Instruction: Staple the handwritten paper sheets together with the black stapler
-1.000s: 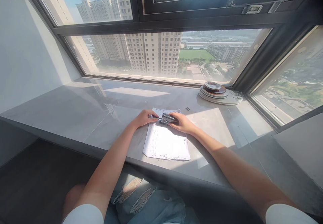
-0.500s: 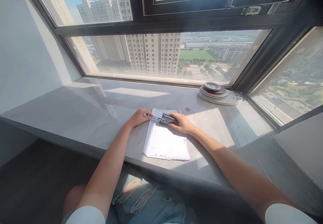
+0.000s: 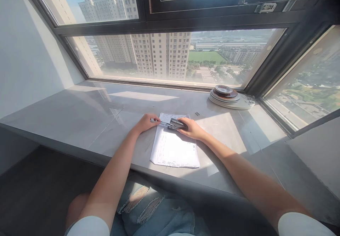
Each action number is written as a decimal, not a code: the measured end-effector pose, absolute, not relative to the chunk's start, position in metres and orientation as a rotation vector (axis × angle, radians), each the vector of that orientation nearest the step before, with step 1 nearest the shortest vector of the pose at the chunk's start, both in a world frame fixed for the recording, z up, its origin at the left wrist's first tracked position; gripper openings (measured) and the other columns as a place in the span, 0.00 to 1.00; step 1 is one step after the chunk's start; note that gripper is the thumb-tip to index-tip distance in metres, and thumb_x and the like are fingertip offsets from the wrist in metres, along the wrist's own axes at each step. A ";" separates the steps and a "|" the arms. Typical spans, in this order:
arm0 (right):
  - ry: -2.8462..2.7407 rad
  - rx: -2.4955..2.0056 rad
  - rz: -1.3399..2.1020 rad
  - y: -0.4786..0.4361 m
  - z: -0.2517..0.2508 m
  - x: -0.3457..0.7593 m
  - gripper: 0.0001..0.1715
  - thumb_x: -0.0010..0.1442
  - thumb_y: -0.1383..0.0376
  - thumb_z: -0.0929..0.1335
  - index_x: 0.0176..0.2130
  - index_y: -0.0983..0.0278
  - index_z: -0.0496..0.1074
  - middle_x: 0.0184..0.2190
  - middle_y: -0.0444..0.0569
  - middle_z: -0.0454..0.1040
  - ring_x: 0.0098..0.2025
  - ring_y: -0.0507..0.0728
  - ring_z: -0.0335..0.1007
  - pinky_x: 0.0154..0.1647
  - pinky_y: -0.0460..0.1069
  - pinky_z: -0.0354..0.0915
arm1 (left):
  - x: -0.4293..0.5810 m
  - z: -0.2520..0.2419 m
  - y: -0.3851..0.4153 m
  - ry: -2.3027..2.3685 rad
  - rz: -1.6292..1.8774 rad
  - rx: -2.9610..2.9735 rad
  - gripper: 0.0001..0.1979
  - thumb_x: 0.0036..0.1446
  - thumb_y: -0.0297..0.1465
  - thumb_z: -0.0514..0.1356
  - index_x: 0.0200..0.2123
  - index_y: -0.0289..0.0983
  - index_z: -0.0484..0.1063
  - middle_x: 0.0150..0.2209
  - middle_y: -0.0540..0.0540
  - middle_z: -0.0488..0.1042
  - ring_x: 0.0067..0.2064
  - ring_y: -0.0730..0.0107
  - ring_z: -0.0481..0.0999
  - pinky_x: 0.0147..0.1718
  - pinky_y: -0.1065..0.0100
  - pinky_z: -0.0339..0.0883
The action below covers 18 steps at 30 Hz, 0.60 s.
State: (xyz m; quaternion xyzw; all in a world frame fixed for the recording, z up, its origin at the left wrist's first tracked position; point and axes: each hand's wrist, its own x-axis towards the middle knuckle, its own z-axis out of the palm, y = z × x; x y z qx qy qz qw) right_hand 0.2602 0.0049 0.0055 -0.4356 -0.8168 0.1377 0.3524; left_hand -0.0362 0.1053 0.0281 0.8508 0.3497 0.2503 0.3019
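A black stapler (image 3: pixel 177 123) lies in the grasp of my right hand (image 3: pixel 193 128), whose fingers wrap round its rear end. From its front, a thin metal rod (image 3: pixel 164 123) sticks out to the left. My left hand (image 3: pixel 147 123) pinches the outer end of that rod, where a pale tip shows between the fingers. Both hands are over the upper part of a stack of white paper (image 3: pixel 175 149), which has rows of staple-like dashes along its edges. Two small dark strips, like staple sticks (image 3: pixel 197 114), rest behind my right hand.
The papers lie on a grey tiled window ledge (image 3: pixel 127 115). A stack of plates (image 3: pixel 225 96) stands near the window at the back right. A dark window frame (image 3: pixel 170 28) borders the ledge behind, and a white wall (image 3: pixel 34 51) rises at left.
The view has shifted very slightly. Both hands keep their hold on the stapler and its rod, with no clear movement between them.
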 end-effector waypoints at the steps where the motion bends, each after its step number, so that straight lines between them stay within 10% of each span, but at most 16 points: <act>1: -2.113 -1.126 0.356 0.005 0.006 0.260 0.25 0.61 0.60 0.71 0.57 0.61 0.70 0.52 0.55 0.77 0.51 0.65 0.75 0.51 0.58 0.72 | -0.036 0.028 0.105 0.926 0.664 2.255 0.14 0.56 0.42 0.65 0.39 0.41 0.84 0.40 0.45 0.80 0.43 0.61 0.75 0.41 0.63 0.66; 18: -2.106 -1.119 0.356 0.004 0.009 0.258 0.24 0.61 0.61 0.71 0.56 0.61 0.70 0.51 0.55 0.78 0.49 0.64 0.76 0.49 0.57 0.72 | -0.029 0.034 0.097 0.743 0.594 2.169 0.13 0.58 0.41 0.64 0.39 0.40 0.84 0.41 0.45 0.81 0.38 0.65 0.74 0.33 0.66 0.61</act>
